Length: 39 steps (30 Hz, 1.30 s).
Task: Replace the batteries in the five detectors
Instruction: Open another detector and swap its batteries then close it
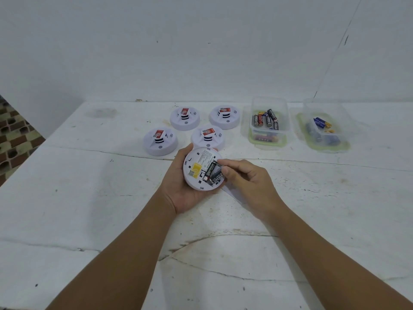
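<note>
Left hand [178,186] cradles the upturned smoke detector [202,168], fingers curled round its rim; right hand [243,177] fingertips pinch a battery [215,174] in its compartment.

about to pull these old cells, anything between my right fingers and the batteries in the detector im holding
Nothing visible. The right hand fingertips already touch the batteries in the open back of the detector, cradled by the left hand.

A makeshift workspace: scuffed white table [89,198], bare wall [201,52], patterned tile floor [13,135].
</note>
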Tool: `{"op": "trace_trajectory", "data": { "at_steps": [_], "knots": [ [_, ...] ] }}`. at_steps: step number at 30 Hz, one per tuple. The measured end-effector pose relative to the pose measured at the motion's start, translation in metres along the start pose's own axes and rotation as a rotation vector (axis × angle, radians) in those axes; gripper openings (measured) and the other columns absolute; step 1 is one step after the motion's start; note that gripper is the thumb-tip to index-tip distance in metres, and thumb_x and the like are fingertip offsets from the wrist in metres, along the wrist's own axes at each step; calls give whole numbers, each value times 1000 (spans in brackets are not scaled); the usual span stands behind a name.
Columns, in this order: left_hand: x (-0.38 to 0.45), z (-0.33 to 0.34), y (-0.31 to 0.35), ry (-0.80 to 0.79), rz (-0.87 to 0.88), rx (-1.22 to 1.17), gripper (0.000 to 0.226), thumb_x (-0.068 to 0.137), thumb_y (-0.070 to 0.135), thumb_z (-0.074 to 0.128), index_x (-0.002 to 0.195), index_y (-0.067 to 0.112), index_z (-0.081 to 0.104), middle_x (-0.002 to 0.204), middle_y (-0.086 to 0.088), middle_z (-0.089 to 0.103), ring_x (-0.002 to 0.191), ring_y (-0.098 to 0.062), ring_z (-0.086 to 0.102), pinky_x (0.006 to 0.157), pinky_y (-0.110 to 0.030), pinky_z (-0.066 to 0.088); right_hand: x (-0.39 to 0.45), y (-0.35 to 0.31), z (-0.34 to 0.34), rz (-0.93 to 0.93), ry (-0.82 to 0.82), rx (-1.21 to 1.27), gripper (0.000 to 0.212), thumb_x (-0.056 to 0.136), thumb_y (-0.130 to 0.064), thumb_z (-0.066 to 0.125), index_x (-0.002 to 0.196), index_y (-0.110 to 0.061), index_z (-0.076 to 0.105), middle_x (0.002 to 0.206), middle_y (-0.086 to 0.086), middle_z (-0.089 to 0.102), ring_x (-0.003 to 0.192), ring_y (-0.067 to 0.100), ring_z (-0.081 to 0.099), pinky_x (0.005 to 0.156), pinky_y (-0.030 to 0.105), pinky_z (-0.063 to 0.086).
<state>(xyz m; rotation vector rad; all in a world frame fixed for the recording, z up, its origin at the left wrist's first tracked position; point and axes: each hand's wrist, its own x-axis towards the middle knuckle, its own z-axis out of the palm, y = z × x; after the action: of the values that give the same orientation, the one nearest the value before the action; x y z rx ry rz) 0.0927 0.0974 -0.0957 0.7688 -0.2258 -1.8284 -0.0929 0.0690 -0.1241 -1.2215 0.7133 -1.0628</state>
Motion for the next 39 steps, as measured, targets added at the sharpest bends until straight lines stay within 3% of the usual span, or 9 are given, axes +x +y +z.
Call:
{"op": "trace_trajectory", "data": {
  "at_steps": [4, 9, 14, 19, 23, 26, 31, 34, 39],
  "knots": [
    [1, -1, 0, 7, -5, 6, 60, 98, 56, 56, 125, 5, 69, 121, -25, 69, 102, -38, 72, 104, -50, 50, 2, 5, -2, -8, -6, -42, 53, 77, -48, 90, 120, -20, 79, 116, 25, 70, 112, 55, 62, 102, 69, 50],
    [0, 0, 1, 24, -4, 26, 62, 97, 56, 55, 115, 1, 78, 124, -27, 70, 105, -41, 73, 105, -51, 52, 3, 4, -1, 8, -31, -43, 40, 80, -18, 84, 119, -21, 79, 95, 8, 68, 90, 27, 58, 99, 74, 49],
    [-1, 1, 1, 27, -17, 15, 64, 99, 57, 54, 116, 0, 78, 128, -30, 67, 111, -43, 72, 101, -53, 55, 3, 4, -1, 11, -20, -52, 38, 82, -10, 83, 118, -20, 80, 93, 4, 68, 86, 22, 57, 101, 73, 48],
    [-3, 5, 1, 44, -4, 17, 64, 99, 57, 54, 130, 3, 67, 133, -30, 65, 112, -43, 70, 109, -53, 48, 2, 1, -1, -1, -16, -75, 32, 84, -11, 83, 114, -21, 80, 93, 7, 70, 87, 25, 60, 100, 70, 51],
    [-2, 6, 1, 50, 7, 28, 60, 98, 57, 55, 132, 8, 65, 124, -24, 69, 105, -38, 70, 99, -50, 55, 0, -5, 1, -10, 51, -24, 19, 88, -11, 81, 106, -18, 80, 95, 11, 74, 91, 25, 64, 98, 55, 55],
    [-3, 6, 0, 54, 7, 34, 59, 98, 56, 54, 131, 8, 66, 122, -24, 70, 105, -37, 68, 101, -50, 51, -2, -7, 2, -17, 94, 5, 18, 94, -5, 74, 105, -18, 80, 104, 16, 76, 96, 24, 69, 96, 49, 56],
    [-2, 5, -1, 47, 12, 36, 59, 99, 56, 53, 129, 6, 68, 124, -24, 70, 105, -37, 71, 101, -50, 53, -7, -5, 10, -153, 150, -236, 31, 95, -13, 75, 123, -24, 67, 99, 0, 74, 94, 21, 70, 91, 42, 59],
    [-2, 5, -1, 28, -1, 25, 59, 100, 55, 53, 127, 4, 68, 121, -25, 70, 101, -38, 73, 93, -48, 59, -13, -9, 15, -254, 132, -452, 23, 93, -18, 79, 114, -20, 69, 96, -6, 73, 93, 16, 70, 80, 26, 57],
    [-2, 4, -1, 34, -24, 17, 58, 98, 54, 54, 120, 3, 73, 126, -25, 67, 123, -38, 58, 105, -49, 48, -12, -6, 14, -362, 209, -691, 7, 92, -21, 79, 95, -17, 74, 96, -3, 62, 95, 5, 62, 78, 8, 44]
  ]
}}
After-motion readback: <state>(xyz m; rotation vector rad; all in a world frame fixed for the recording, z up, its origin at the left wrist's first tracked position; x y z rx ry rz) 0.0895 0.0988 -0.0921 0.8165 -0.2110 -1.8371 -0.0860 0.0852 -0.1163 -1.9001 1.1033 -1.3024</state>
